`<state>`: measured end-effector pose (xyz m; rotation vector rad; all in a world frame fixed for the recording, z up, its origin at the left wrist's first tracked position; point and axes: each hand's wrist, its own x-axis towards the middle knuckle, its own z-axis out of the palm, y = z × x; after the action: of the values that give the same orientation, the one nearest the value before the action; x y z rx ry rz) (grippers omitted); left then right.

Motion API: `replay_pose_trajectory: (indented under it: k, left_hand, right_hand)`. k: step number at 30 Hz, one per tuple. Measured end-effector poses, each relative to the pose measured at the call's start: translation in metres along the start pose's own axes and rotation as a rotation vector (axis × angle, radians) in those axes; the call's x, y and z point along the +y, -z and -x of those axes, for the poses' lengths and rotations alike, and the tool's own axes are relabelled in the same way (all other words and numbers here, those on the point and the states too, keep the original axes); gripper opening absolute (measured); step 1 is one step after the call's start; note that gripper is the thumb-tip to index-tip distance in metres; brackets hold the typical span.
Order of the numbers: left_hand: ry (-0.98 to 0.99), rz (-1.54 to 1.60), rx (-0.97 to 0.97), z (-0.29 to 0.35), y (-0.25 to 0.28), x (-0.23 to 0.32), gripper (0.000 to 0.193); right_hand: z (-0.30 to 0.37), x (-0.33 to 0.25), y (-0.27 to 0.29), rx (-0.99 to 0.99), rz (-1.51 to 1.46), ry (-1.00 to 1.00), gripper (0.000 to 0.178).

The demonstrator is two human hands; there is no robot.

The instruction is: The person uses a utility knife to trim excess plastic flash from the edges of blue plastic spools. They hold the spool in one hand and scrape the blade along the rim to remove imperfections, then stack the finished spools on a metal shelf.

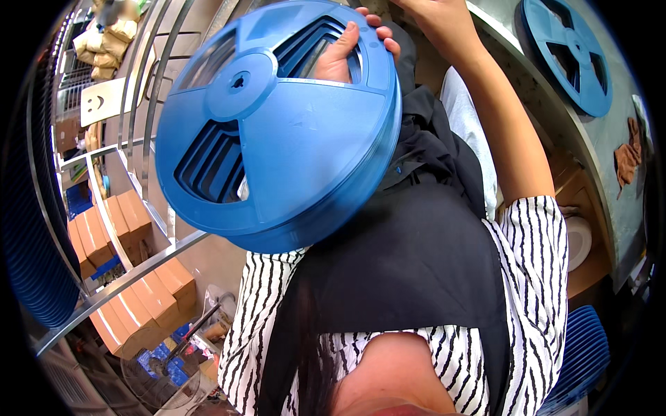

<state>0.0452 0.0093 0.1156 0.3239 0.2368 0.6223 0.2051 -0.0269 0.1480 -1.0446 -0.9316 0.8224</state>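
Left hand (340, 59) closes through and around the far-right side of the blue reel stack (312, 145), held left and far of the black apron (402, 263), likely because its openings give purchase; right hand (431, 10) cropped, grip untellable; another blue reel (576, 47) lies on the right-hand counter (628, 208).

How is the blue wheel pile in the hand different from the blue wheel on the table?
The wheel pile is held up by the left hand, but the table wheel lies on the grey table. The wheel pile is thick, with layers showing through its openings; the table wheel looks thinner. The wheel pile also fills more of the picture than the table wheel.

Both are round and blue, with openings around a middle hub.
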Motion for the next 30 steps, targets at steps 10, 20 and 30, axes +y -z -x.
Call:
replay_pose_trajectory:
  k: [10, 20, 30]
  left_hand:
    - [0.393, 0.476, 0.083, 0.035, -0.024, -0.049, 0.036]
    - [0.581, 0.459, 0.200, 0.043, -0.031, -0.059, 0.035]
    - [0.517, 0.412, 0.285, 0.037, -0.032, -0.090, 0.046]
  right_hand:
    - [0.011, 0.017, 0.026, -0.469, 0.230, -0.089, 0.026]
    - [0.031, 0.018, 0.045, -0.655, 0.644, -0.081, 0.024]
    - [0.053, 0.040, 0.074, -0.565, 0.773, 0.058, 0.018]
